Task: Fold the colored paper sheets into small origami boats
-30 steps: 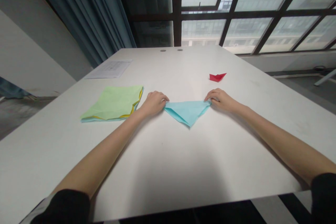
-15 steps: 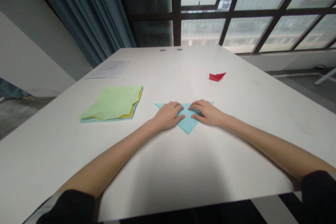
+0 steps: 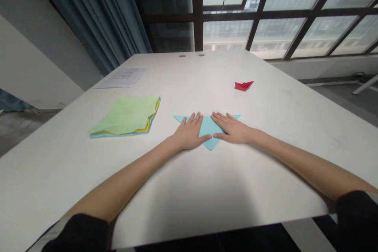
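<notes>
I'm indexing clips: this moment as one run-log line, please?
left hand: flat on blue paper triangle | right hand: flat on same | red paper boat: beyond right hand | green-topped paper stack: left of hands

From where I stand, nothing here can be read. The printed sheet [image 3: 121, 78] at the left of the frame, above the middle, bears rows of faint grey marks, too small and blurred to make out.

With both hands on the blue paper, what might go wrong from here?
The left hand and right hand lie on the blue paper; if they slide unevenly, it might skew or wrinkle. Its left corner pokes out past the left hand and could bend if brushed.
</notes>
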Available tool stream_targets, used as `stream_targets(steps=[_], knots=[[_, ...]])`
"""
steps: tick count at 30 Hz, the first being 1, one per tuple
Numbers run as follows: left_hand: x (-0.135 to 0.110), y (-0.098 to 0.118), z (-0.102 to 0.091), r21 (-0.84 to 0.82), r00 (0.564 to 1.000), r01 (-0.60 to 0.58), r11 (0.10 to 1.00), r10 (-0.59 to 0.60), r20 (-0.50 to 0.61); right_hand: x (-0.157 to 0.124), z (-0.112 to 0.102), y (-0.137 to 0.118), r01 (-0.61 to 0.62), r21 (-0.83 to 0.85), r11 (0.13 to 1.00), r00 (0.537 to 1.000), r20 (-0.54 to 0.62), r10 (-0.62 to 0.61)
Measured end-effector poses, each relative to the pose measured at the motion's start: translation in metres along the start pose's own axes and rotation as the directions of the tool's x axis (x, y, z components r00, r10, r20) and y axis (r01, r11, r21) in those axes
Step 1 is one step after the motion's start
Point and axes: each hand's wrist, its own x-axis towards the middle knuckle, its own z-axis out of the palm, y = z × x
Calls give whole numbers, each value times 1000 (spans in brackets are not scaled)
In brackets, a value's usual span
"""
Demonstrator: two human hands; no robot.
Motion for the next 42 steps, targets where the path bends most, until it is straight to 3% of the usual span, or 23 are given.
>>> stream_targets(steps=[6,11,15,20,27,35,42], knots=[[-3,-13,-4,-6,986,152,988,-151,77,-2,-2,8,-18,-1,1000,998,60,18],[-4,-27,-8,2,948,286,958,-283,143,-7,-5,21,-36,-6,999,993,115,37],[-5,-32,-8,11,929,332,943,-329,169,-11,-3,31,-40,14,999,993,114,38],[-5,-33,-7,29,932,323,946,-324,164,-11,-5,30,-43,33,999,993,112,39],[-3,-39,-5,22,963,226,974,-226,150,-8,-16,23,76,2,997,996,-57,-76],[-3,-42,-6,29,973,179,983,-181,146,-7,-23,24,224,11,975,961,-171,-219],[-2,-43,-6,42,976,161,986,-166,144,-6,-27,17,327,21,945,928,-198,-317]])
